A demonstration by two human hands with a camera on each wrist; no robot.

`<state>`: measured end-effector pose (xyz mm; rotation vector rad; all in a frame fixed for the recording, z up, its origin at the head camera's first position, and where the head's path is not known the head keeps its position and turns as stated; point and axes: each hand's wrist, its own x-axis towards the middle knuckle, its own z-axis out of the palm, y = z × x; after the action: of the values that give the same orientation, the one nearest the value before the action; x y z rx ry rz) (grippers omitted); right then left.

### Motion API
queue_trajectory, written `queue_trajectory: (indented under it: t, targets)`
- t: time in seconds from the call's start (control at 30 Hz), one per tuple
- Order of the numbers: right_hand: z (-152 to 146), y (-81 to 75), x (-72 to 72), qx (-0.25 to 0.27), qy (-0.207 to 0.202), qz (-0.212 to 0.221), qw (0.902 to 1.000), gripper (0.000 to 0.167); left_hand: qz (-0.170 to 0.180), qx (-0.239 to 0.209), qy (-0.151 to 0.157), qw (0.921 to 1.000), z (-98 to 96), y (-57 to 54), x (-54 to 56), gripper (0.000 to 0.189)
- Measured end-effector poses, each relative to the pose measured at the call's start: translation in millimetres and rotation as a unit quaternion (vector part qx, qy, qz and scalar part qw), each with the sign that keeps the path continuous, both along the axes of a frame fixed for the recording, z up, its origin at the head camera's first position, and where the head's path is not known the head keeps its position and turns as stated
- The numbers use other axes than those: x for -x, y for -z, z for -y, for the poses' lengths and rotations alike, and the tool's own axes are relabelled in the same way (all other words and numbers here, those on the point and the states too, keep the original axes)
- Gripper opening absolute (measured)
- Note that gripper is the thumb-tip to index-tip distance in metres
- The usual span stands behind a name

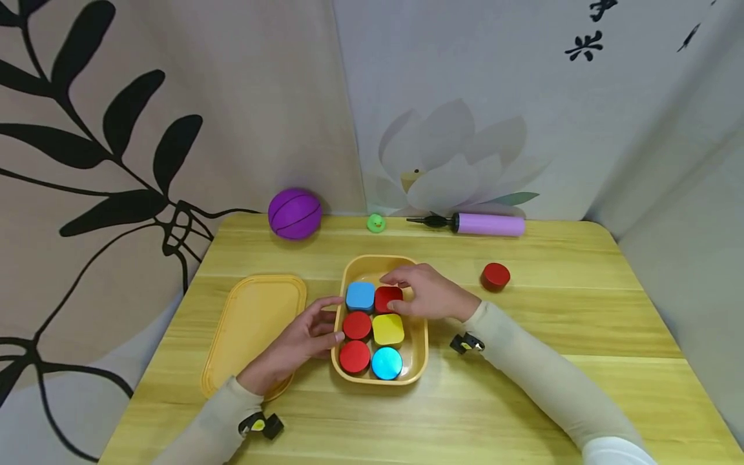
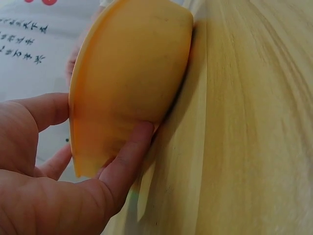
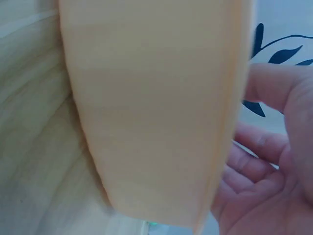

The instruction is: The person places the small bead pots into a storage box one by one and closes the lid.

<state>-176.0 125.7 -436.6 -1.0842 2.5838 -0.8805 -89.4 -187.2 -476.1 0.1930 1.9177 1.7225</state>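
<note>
Red block (image 1: 386, 299) sits inside the yellow box (image 1: 416, 352), just right of a blue block (image 1: 360, 296), with the right hand's (image 1: 429, 294) grip clamped on it. Left hand's (image 1: 305, 334) grip is clamped on the box's side, its thumb against the outer wall. Nearer the person, a yellow block (image 1: 388, 330), a light blue disc (image 1: 387, 363) and two red discs (image 1: 354, 358) share the box. Left of it lies a lid (image 1: 256, 323); another red piece (image 1: 495, 277) rests on the surface (image 1: 610, 316).
</note>
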Motion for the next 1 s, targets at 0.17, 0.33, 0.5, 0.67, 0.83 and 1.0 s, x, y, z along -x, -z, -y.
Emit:
queue_trajectory:
  t: [0.17,0.33,0.5,0.67,0.83,1.0]
  targets:
    - [-9,-4.6,2.5,0.079,0.006,0.028,0.9965,0.04,0.007,-0.003,-0.005,1.0,0.3,2.3,-0.4,0.072]
    - [-22,-11.7,3.1,0.143,0.032,0.037,0.9885,0.033,0.008,-0.007,-0.009,0.9999,0.0,2.2,-1.2,0.073]
    - [-37,-19.2,-0.4,0.162,0.05,0.037,0.9849,0.03,0.0,-0.01,-0.008,0.9999,-0.1,0.7,-1.6,0.074]
    - [-58,-23.4,-3.8,0.171,0.073,0.03,0.9822,0.028,-0.003,-0.013,-0.008,0.9999,-0.1,1.5,-2.6,0.074]
    - [-87,-23.2,-0.7,0.18,0.112,-0.005,0.9771,0.025,-0.002,-0.018,-0.01,0.9998,-1.7,1.7,-2.2,0.074]
    - [-118,-19.8,2.2,0.163,0.173,-0.008,0.9713,0.026,-0.007,-0.017,-0.015,0.9997,-2.6,1.7,-0.8,0.073]
